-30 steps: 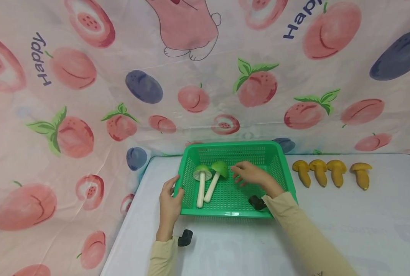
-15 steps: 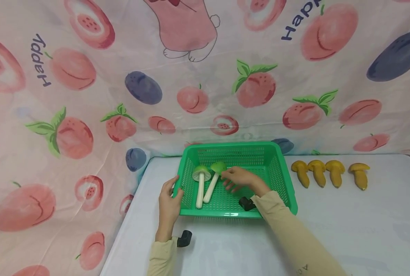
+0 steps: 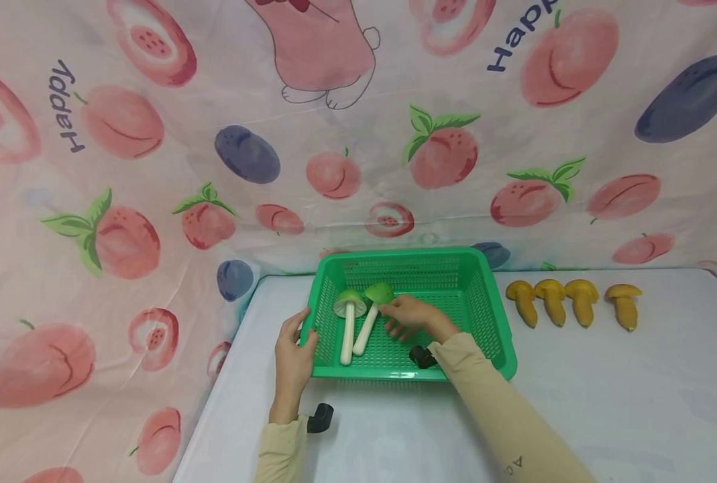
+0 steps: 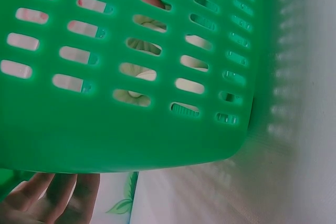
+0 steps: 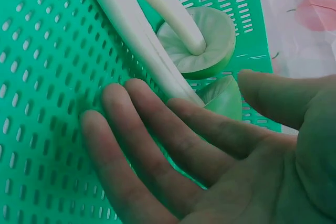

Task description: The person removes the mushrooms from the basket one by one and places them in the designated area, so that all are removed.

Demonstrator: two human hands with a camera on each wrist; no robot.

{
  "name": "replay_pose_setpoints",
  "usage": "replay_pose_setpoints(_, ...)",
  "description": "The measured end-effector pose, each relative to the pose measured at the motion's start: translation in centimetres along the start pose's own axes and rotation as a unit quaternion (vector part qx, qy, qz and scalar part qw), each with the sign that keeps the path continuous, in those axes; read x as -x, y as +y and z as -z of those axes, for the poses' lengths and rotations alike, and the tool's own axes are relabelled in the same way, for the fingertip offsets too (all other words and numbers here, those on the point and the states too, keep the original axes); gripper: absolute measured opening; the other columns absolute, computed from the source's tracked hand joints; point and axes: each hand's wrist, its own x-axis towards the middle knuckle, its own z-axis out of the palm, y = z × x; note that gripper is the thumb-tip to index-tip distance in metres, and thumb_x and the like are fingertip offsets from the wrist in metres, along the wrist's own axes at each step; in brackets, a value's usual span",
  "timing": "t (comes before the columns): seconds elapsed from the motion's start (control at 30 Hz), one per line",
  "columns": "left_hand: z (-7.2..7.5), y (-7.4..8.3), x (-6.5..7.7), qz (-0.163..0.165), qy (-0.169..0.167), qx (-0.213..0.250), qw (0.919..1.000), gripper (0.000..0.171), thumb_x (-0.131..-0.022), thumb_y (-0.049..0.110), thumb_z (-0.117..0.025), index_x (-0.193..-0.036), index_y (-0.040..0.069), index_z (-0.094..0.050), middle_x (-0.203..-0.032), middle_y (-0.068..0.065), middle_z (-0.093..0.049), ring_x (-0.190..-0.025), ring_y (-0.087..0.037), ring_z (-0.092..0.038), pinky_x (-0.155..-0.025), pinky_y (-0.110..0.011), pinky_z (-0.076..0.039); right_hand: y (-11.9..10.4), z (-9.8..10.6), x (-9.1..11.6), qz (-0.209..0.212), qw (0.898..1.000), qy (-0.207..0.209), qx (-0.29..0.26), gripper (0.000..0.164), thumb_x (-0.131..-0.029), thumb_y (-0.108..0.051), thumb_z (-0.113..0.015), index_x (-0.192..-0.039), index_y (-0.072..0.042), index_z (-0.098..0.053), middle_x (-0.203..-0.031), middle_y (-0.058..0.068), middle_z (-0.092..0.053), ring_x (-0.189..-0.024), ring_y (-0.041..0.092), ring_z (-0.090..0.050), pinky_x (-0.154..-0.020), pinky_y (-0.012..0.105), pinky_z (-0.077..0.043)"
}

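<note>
Two toy mushrooms with green caps and long white stems lie in a green plastic basket (image 3: 394, 373). The left mushroom (image 3: 347, 335) is beside the right mushroom (image 3: 366, 330). My right hand (image 3: 411, 315) is inside the basket, next to the right mushroom's cap. In the right wrist view its fingers (image 5: 149, 145) are spread and loosely bent; thumb and forefinger stand apart near the green cap (image 5: 227, 98). My left hand (image 3: 294, 352) holds the basket's left rim. The left wrist view has its fingers (image 4: 60, 198) by the rim, partly hidden by the basket wall.
Several yellow-brown toy mushrooms (image 3: 581, 303) lie in a row on the white table (image 3: 605, 389), right of the basket. A fruit-printed cloth (image 3: 346, 147) hangs behind and at the left. Black wrist cameras (image 3: 320, 418) stick out from both sleeves.
My right hand has moved left across the basket to the right mushroom's cap. My left hand keeps its place at the rim, and both mushrooms in the basket lie as before.
</note>
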Motion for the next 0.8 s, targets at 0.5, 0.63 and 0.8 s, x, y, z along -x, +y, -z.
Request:
replay_pose_setpoints(0.5, -0.11, 0.11, -0.1, 0.005, -0.004, 0.002, 1.0, 0.045, -0.096, 0.003, -0.056, -0.14, 0.01, -0.057, -0.143, -0.009, -0.051, -0.108, -0.026, -0.062, -0.078, -0.035, -0.054, 0.44, 0.08, -0.41, -0.017, 0.999, 0.012, -0.026, 0.057, -0.107, -0.029, -0.042, -0.146, 0.012, -0.033, -0.124, 0.031, -0.06, -0.107, 0.039, -0.065, -0.087, 0.045, -0.056)
replay_pose_setpoints(0.63, -0.11, 0.04, -0.15, 0.007, -0.006, -0.004, 1.0, 0.045, -0.096, 0.004, -0.055, -0.141, 0.011, -0.056, -0.144, -0.009, -0.05, -0.107, -0.025, -0.061, -0.078, -0.033, -0.053, 0.51, 0.11, -0.37, -0.024, 0.999, 0.02, -0.025, 0.056, -0.106, -0.028, -0.045, -0.144, 0.012, -0.036, -0.124, 0.032, -0.059, -0.108, 0.04, -0.064, -0.087, 0.046, -0.056)
replay_pose_setpoints(0.8, -0.02, -0.01, -0.13, 0.008, -0.003, -0.007, 0.9999, 0.045, -0.096, 0.005, -0.056, -0.14, 0.013, -0.057, -0.144, -0.007, -0.05, -0.107, -0.025, -0.061, -0.079, -0.035, -0.053, 0.34, 0.15, -0.63, -0.039, 0.999, 0.022, -0.017, 0.055, -0.105, -0.027, -0.047, -0.142, 0.013, -0.038, -0.126, 0.032, -0.059, -0.111, 0.042, -0.062, -0.088, 0.046, -0.055)
